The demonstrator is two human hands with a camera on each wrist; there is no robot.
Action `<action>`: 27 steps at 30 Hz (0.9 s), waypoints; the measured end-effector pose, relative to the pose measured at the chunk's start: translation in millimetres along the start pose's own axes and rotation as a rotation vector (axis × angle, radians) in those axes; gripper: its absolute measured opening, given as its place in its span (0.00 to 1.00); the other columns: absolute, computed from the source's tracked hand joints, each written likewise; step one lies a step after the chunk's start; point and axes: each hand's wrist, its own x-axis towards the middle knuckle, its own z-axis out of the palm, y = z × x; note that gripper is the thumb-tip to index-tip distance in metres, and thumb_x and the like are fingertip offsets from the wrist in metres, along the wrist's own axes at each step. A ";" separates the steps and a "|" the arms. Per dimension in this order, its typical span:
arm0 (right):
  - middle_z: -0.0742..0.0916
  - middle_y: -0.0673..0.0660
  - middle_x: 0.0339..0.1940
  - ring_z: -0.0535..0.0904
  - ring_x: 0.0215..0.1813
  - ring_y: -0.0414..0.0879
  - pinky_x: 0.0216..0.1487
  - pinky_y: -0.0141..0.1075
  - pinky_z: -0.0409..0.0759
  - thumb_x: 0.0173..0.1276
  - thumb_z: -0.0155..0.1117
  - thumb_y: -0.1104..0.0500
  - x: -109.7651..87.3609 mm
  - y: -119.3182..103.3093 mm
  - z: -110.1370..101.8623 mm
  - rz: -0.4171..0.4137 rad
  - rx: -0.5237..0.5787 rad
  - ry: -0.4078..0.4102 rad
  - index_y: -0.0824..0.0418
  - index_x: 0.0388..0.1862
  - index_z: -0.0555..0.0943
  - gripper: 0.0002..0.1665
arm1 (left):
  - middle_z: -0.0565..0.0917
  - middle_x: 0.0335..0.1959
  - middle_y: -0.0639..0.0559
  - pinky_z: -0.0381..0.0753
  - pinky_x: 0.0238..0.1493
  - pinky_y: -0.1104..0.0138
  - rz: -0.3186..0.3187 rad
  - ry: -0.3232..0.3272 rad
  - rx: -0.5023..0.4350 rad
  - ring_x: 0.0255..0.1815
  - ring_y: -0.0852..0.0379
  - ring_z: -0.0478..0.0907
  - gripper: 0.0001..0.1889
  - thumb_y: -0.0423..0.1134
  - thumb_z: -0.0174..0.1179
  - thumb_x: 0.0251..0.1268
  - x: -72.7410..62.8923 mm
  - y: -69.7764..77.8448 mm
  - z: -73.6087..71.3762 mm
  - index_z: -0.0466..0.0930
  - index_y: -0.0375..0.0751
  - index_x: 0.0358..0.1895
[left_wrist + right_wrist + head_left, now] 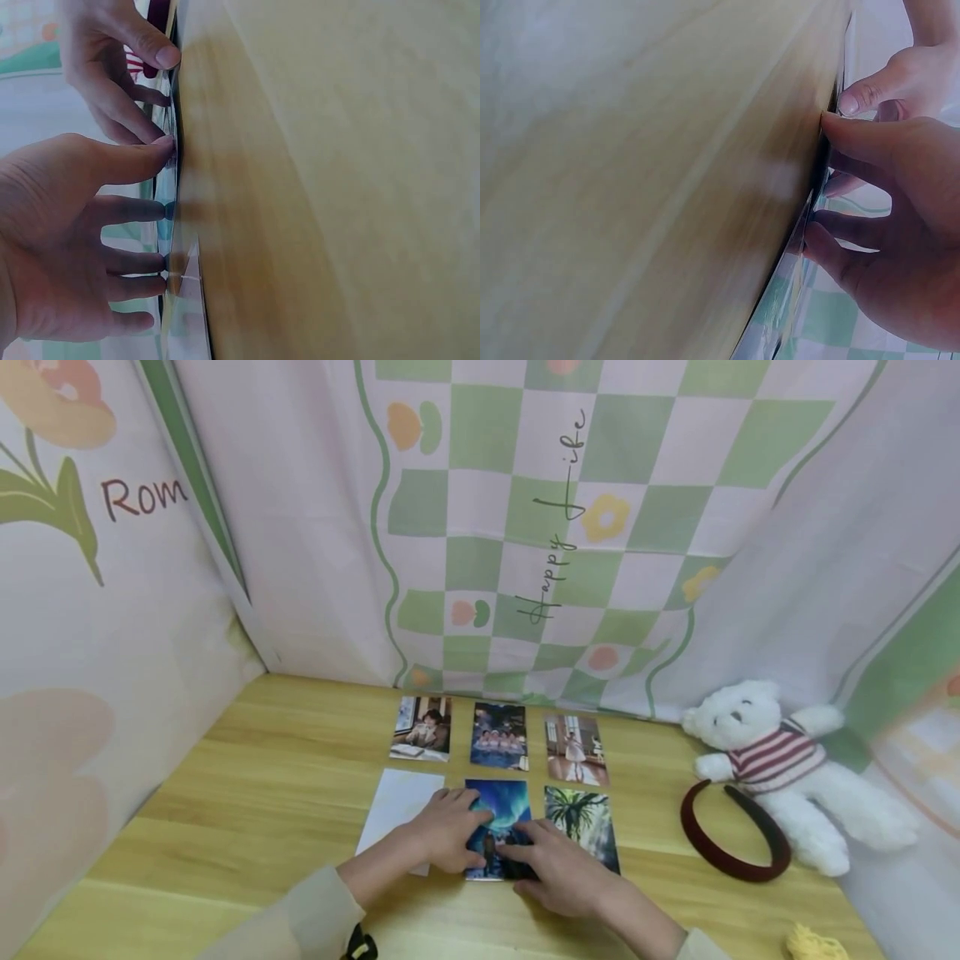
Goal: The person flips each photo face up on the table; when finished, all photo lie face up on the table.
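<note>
An aurora photo card with blue-green sky lies on the wooden table, in the middle of the front row. My left hand touches its left side with spread fingers, the thumb low near the front edge. From the other side my right hand rests its fingertips on the card, and its thumb meets the front edge. In the left wrist view the card is seen edge-on under both hands' fingertips. A blank white card sits partly under my left hand. To the right, a card with a palm-like plant is partly covered by my right hand.
Behind stand three more cards in a row: a reading person, a group in water, a dancer. On the right are a dark red headband, a white teddy bear and yellow yarn. A checkered curtain hangs behind.
</note>
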 end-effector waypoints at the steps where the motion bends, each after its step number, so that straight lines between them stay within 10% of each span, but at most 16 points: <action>1: 0.77 0.65 0.75 0.74 0.74 0.62 0.71 0.61 0.78 0.72 0.70 0.48 0.0 0.1 0.1 -0.001 -0.002 0.000 0.46 0.72 0.78 0.30 | 0.65 0.82 0.46 0.61 0.84 0.44 -0.002 -0.001 0.002 0.84 0.44 0.60 0.36 0.59 0.66 0.68 0.2 0.2 0.2 0.69 0.59 0.77; 18: 0.80 0.62 0.72 0.76 0.72 0.60 0.71 0.60 0.78 0.76 0.64 0.49 5.0 -6.2 -2.8 -0.013 -0.057 0.073 0.50 0.69 0.81 0.24 | 0.64 0.82 0.46 0.58 0.84 0.39 0.027 0.012 0.018 0.84 0.43 0.59 0.36 0.57 0.66 0.69 1.9 2.3 1.6 0.68 0.54 0.77; 27: 0.71 0.65 0.81 0.68 0.80 0.63 0.78 0.62 0.71 0.79 0.61 0.49 24.3 -23.0 -10.0 -0.015 0.017 0.099 0.56 0.80 0.68 0.34 | 0.58 0.85 0.42 0.54 0.88 0.45 0.041 -0.024 -0.087 0.86 0.43 0.56 0.47 0.53 0.67 0.71 -6.6 -23.0 -17.3 0.52 0.41 0.84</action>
